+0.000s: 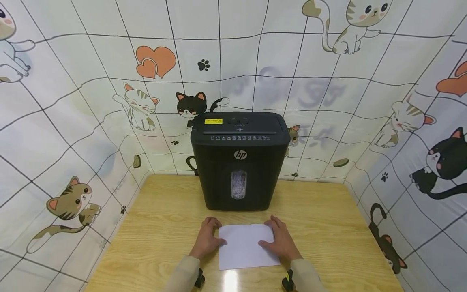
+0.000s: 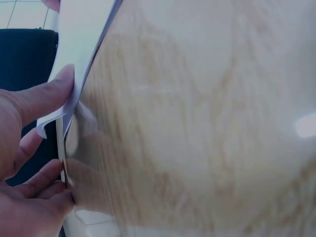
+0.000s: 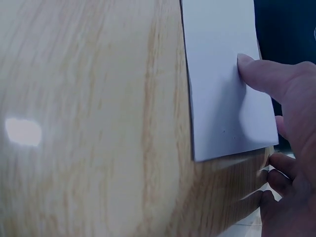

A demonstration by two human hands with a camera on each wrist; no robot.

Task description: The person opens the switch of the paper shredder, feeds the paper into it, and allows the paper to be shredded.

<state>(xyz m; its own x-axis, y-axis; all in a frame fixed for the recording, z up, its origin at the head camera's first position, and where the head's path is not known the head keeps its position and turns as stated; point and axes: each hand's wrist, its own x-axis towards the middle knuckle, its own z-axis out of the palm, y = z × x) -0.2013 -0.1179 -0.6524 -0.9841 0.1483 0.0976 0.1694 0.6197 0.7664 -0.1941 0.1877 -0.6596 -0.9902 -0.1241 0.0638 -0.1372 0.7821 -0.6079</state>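
White paper (image 1: 248, 246) lies on the table in front of a black HP paper shredder (image 1: 222, 174). At its left end, in the left wrist view, the paper (image 2: 81, 44) shows more than one layer and an edge that curls up. My left hand (image 1: 208, 240) holds that end, thumb on top and index finger behind the edge. The right hand (image 1: 282, 240) grips the opposite side, its thumb laid across the top face in the right wrist view. The other fingers (image 3: 281, 182) of this hand are bent beside the paper, near the table.
The wooden table (image 1: 328, 243) extends to both sides of the paper. Cat-printed white cloth (image 1: 255, 56) surrounds its back and sides. Shredded bits (image 1: 238, 184) show through the shredder's front window, and a feed slot (image 1: 238, 133) runs along its top.
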